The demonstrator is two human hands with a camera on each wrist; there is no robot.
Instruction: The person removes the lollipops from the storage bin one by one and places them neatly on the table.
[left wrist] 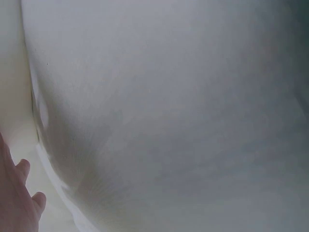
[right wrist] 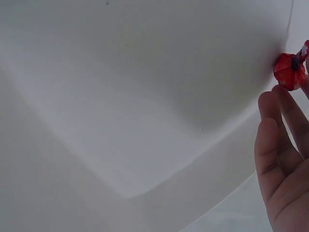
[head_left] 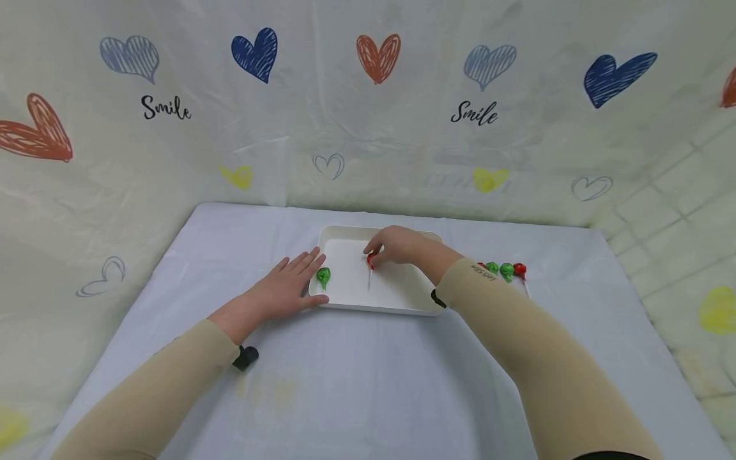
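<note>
My right hand (head_left: pixel 398 245) reaches over the white tray (head_left: pixel 379 309) and pinches a red-wrapped lollipop (head_left: pixel 370 259) between thumb and fingers. The lollipop's white stick points toward the tray's front edge. The same red lollipop (right wrist: pixel 289 72) shows in the right wrist view, partly cut off by the frame edge, above the fingers of the right hand (right wrist: pixel 285 164). With fingers spread, my left hand (head_left: pixel 285 289) rests against the tray's left end, its thumb touching the front left corner. A green-wrapped lollipop (head_left: pixel 323 276) lies inside the tray near that hand.
Right of the tray, partly behind the right sleeve, lie several more lollipops, among them a green one (head_left: pixel 506 271) and a red one (head_left: pixel 520 269). A white cloth (head_left: pixel 356 383) covers the table. Behind it hangs a sheet (head_left: pixel 322 115) printed with hearts.
</note>
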